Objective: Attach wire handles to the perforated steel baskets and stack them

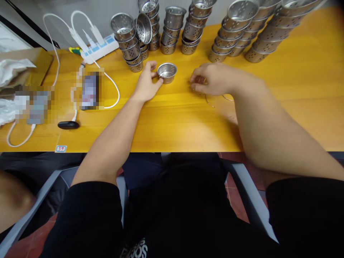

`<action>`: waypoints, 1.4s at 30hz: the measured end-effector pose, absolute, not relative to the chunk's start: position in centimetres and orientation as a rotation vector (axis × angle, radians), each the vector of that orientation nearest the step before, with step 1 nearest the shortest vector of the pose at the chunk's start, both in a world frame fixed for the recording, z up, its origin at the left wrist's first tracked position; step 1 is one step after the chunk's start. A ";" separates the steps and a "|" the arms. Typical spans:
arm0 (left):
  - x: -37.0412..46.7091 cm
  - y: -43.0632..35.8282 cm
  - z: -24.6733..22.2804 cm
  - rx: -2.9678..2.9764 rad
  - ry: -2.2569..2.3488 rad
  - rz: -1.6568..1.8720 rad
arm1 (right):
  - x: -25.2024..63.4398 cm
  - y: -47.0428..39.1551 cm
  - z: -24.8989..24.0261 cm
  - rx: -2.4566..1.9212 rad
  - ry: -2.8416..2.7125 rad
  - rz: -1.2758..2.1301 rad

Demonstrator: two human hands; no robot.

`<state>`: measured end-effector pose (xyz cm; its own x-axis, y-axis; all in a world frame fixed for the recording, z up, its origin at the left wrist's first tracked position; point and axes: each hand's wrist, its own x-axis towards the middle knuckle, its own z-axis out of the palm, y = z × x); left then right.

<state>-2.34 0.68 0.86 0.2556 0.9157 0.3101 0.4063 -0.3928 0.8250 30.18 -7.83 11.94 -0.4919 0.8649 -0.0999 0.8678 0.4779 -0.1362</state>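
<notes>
Along the far side of my yellow table [174, 130] stand stacks of perforated cups [170, 30]; I should keep my knuckles off them. My right hand [213, 79] is curled, pinching what I cannot tell. My left hand [146, 83], thumb and fingers spread, flanks the single upright cup [167, 74] on its left: best steadied lightly. Near my right fingers, thin wire [208, 103] needs minding.
</notes>
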 end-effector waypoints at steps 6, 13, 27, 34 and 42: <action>-2.2 0.5 0.6 1.960 1.090 1.052 | 30.5 -8.1 12.5 1.626 2.518 -0.239; -1.8 -0.8 1.9 1.979 1.184 1.015 | 27.5 -6.7 12.7 1.955 3.066 -0.305; -1.4 -2.1 2.7 1.938 1.245 0.991 | 17.8 2.7 17.0 2.127 2.637 -0.106; -1.2 -2.1 2.6 1.890 1.214 1.039 | 18.1 2.9 16.7 2.083 2.701 -0.066; -1.3 -1.2 2.2 1.841 1.258 1.080 | 19.3 0.8 17.5 2.116 2.811 -0.005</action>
